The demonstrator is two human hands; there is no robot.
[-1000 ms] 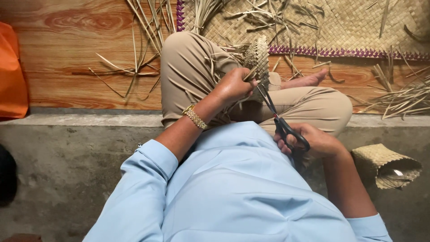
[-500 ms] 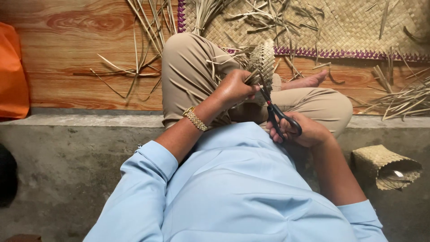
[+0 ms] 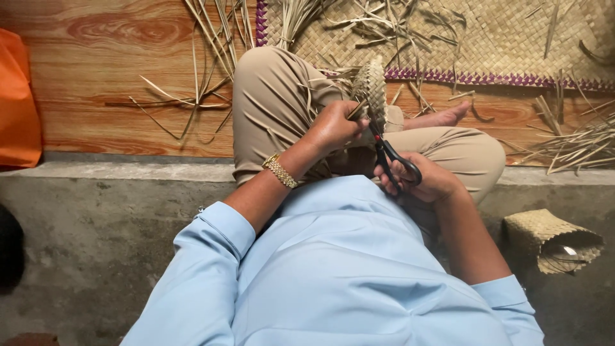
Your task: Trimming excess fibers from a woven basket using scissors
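Since a second ago our right hand [image 3: 426, 181] raised the scissors [image 3: 392, 157] to the woven piece [image 3: 371, 93] our left hand [image 3: 334, 126] pinches; blades near those fingers could nick them.

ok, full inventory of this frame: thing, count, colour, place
small woven piece: 1, tan, held in the left hand above the lap
scissors: 1, black handles, in the right hand, blades up toward the woven piece
woven mat: 1, tan with purple edge, floor at top
loose leaf strips: many, tan, scattered on wood floor and mat
woven pouch: 1, tan, lower right on the concrete
orange object: 1, left edge
bracelet: 1, gold, left wrist
left hand: grips the woven piece
right hand: fingers through the scissor handles
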